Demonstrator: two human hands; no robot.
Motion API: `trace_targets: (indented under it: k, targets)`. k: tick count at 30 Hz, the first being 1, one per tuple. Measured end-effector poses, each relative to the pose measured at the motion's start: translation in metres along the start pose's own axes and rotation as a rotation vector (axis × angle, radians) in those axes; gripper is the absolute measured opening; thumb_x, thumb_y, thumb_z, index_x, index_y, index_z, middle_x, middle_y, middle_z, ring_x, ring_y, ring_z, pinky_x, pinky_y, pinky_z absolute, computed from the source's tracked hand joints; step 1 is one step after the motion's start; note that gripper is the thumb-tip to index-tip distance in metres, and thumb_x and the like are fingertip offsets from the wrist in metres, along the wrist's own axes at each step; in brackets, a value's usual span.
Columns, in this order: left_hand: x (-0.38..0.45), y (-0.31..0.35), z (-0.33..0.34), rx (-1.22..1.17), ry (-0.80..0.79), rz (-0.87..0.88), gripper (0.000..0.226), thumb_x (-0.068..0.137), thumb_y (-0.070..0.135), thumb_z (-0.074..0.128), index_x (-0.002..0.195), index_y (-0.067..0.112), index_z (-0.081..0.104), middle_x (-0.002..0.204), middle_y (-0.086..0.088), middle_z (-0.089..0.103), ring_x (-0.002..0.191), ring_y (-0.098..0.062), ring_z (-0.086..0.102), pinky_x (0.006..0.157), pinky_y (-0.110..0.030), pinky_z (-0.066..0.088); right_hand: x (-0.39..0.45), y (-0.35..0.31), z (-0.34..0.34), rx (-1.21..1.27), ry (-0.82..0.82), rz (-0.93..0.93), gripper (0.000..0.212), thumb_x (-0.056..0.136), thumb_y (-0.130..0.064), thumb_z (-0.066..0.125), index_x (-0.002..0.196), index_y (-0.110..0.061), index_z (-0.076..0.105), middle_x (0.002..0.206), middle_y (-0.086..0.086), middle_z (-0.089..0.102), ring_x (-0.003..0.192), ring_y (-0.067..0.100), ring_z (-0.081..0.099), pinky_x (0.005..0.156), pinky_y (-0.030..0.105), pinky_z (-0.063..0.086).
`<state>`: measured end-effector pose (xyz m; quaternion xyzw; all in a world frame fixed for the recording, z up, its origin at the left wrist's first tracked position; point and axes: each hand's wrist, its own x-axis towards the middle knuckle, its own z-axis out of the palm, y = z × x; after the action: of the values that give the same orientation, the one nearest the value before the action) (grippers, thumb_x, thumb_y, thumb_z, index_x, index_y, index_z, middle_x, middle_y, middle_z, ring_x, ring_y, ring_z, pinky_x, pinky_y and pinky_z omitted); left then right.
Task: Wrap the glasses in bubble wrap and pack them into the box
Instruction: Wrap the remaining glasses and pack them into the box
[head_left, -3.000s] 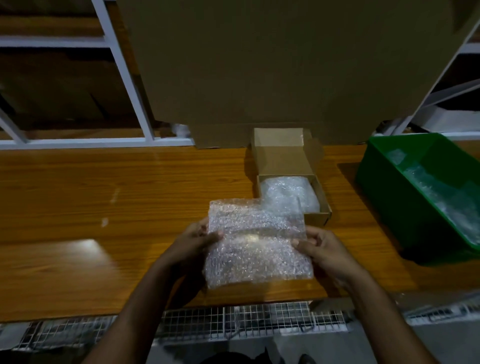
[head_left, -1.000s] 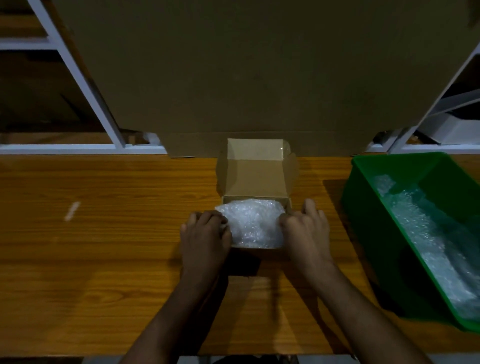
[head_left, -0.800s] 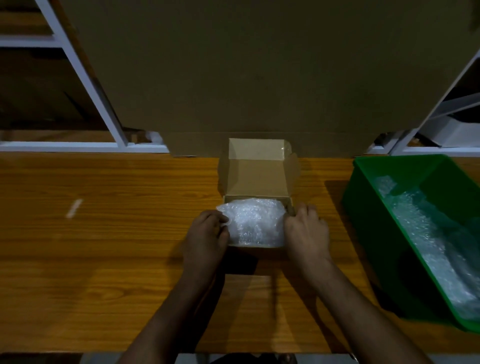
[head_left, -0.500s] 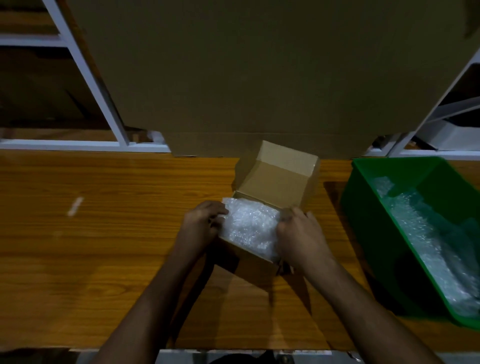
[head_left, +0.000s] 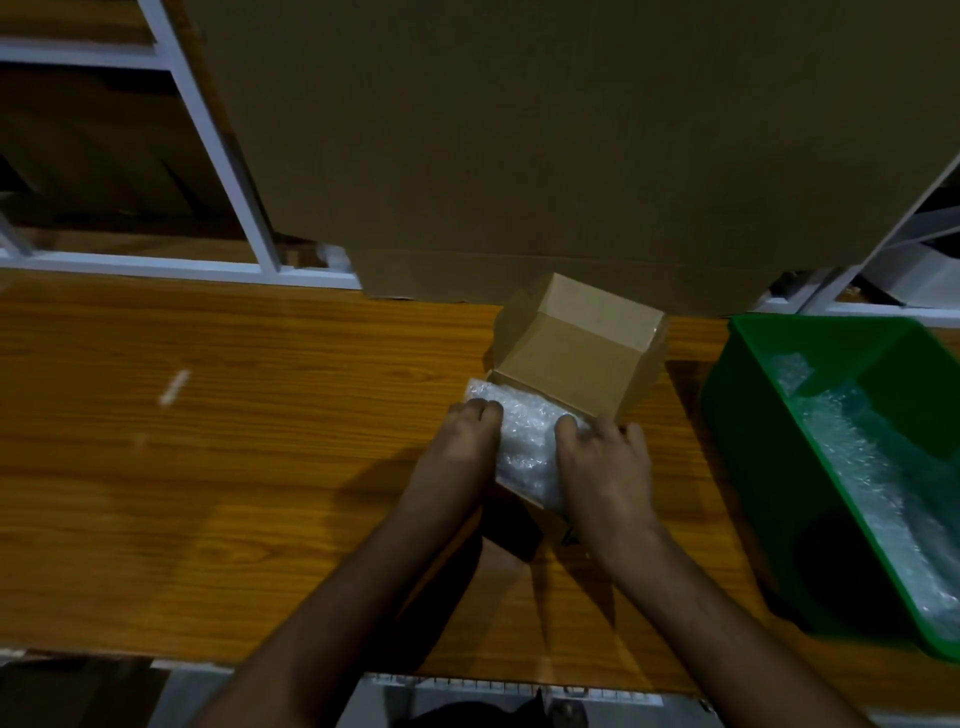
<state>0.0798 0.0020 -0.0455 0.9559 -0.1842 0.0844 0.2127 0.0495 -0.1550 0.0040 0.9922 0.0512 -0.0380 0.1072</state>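
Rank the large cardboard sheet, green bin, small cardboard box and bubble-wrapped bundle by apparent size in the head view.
1. large cardboard sheet
2. green bin
3. small cardboard box
4. bubble-wrapped bundle, partly hidden by both hands

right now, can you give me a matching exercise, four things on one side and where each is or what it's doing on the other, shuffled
Things:
1. bubble-wrapped bundle
2. green bin
3. left hand
4. cardboard box lid

Place or state:
A. standing open at the far side of the box
B. at the table's right end, with bubble wrap inside
C. filling the small cardboard box
D. fingers curled on the bundle's left edge

Pairs: 1-C, 2-B, 3-D, 4-A
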Motion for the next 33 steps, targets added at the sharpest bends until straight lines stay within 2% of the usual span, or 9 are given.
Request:
trace_targets:
  k: [3, 6, 11, 16, 19, 22, 27, 30, 33]
  targets:
    - [0.004, 0.019, 0.005, 0.078, 0.004, -0.11, 0.042, 0.084, -0.003, 0.044, 0.124, 0.001, 0.053, 0.124, -0.02, 0.056, 0.113, -0.034, 0.052, 0.094, -0.038, 0.046, 0.005, 0.0, -0.005, -0.044, -0.036, -0.004, 0.024, 0.095, -0.03, 0.058, 0.116, -0.019, 0.056, 0.114, 0.003, 0.066, 0.128, 0.027, 0.041, 0.102, 0.044, 0.033]
    - [0.01, 0.034, 0.007, 0.09, -0.059, -0.25, 0.049, 0.084, 0.0, 0.049, 0.133, 0.005, 0.043, 0.136, -0.018, 0.044, 0.123, -0.031, 0.04, 0.099, -0.036, 0.039, 0.005, 0.003, -0.005, 0.011, -0.074, 0.022, 0.018, 0.091, -0.037, 0.064, 0.104, -0.024, 0.062, 0.112, -0.002, 0.064, 0.127, 0.024, 0.037, 0.101, 0.045, 0.034]
    - [0.011, 0.037, 0.013, 0.116, -0.136, -0.277, 0.06, 0.076, 0.016, 0.059, 0.131, 0.004, 0.039, 0.139, -0.02, 0.039, 0.126, -0.032, 0.038, 0.106, -0.037, 0.034, 0.002, 0.002, 0.002, 0.073, -0.017, 0.03, 0.021, 0.088, -0.038, 0.067, 0.102, -0.023, 0.064, 0.12, 0.003, 0.059, 0.122, 0.024, 0.039, 0.097, 0.042, 0.037]
    - [0.027, 0.038, -0.003, 0.089, -0.281, -0.354, 0.075, 0.083, 0.036, 0.063, 0.14, -0.003, 0.031, 0.141, -0.021, 0.041, 0.128, -0.034, 0.039, 0.108, -0.038, 0.032, -0.001, 0.0, 0.006, 0.082, 0.026, 0.008, 0.024, 0.093, -0.032, 0.058, 0.113, -0.019, 0.062, 0.122, 0.004, 0.062, 0.122, 0.025, 0.043, 0.095, 0.039, 0.036]
    - [0.034, 0.042, -0.003, 0.059, -0.253, -0.419, 0.08, 0.086, 0.05, 0.044, 0.14, -0.006, 0.031, 0.142, -0.025, 0.043, 0.128, -0.038, 0.04, 0.108, -0.041, 0.03, -0.002, -0.005, 0.007, 0.056, 0.036, 0.011, 0.025, 0.097, -0.028, 0.051, 0.118, -0.017, 0.059, 0.122, 0.004, 0.063, 0.122, 0.026, 0.044, 0.094, 0.038, 0.036]
    - [0.033, 0.046, 0.007, 0.099, -0.201, -0.433, 0.09, 0.075, 0.057, 0.017, 0.138, -0.005, 0.036, 0.14, -0.027, 0.045, 0.127, -0.039, 0.04, 0.108, -0.043, 0.028, -0.002, -0.005, 0.009, 0.085, 0.048, 0.02, 0.022, 0.1, -0.025, 0.045, 0.115, -0.019, 0.059, 0.119, 0.002, 0.064, 0.122, 0.026, 0.043, 0.094, 0.038, 0.035]
    - [0.025, 0.051, 0.014, 0.12, -0.178, -0.444, 0.091, 0.077, 0.056, 0.026, 0.145, -0.004, 0.03, 0.146, -0.027, 0.038, 0.133, -0.039, 0.035, 0.114, -0.044, 0.023, -0.009, 0.002, 0.01, 0.172, 0.109, 0.026, 0.02, 0.098, -0.025, 0.048, 0.108, -0.018, 0.063, 0.115, 0.003, 0.062, 0.12, 0.025, 0.041, 0.091, 0.04, 0.034]
    - [0.032, 0.041, 0.009, 0.129, -0.163, -0.446, 0.082, 0.084, 0.057, 0.031, 0.14, -0.002, 0.04, 0.138, -0.025, 0.051, 0.123, -0.037, 0.049, 0.102, -0.041, 0.038, -0.004, 0.008, 0.009, 0.141, 0.072, 0.001, 0.02, 0.091, -0.034, 0.06, 0.105, -0.021, 0.066, 0.115, 0.002, 0.061, 0.118, 0.024, 0.041, 0.09, 0.04, 0.036]
    - [0.042, 0.035, -0.001, 0.139, -0.146, -0.432, 0.063, 0.091, 0.053, 0.043, 0.125, 0.002, 0.053, 0.121, -0.02, 0.063, 0.108, -0.037, 0.06, 0.081, -0.036, 0.045, 0.002, 0.02, 0.008, 0.11, 0.07, -0.091, 0.014, 0.09, -0.033, 0.058, 0.096, -0.023, 0.066, 0.106, -0.001, 0.066, 0.114, 0.022, 0.041, 0.087, 0.04, 0.034]
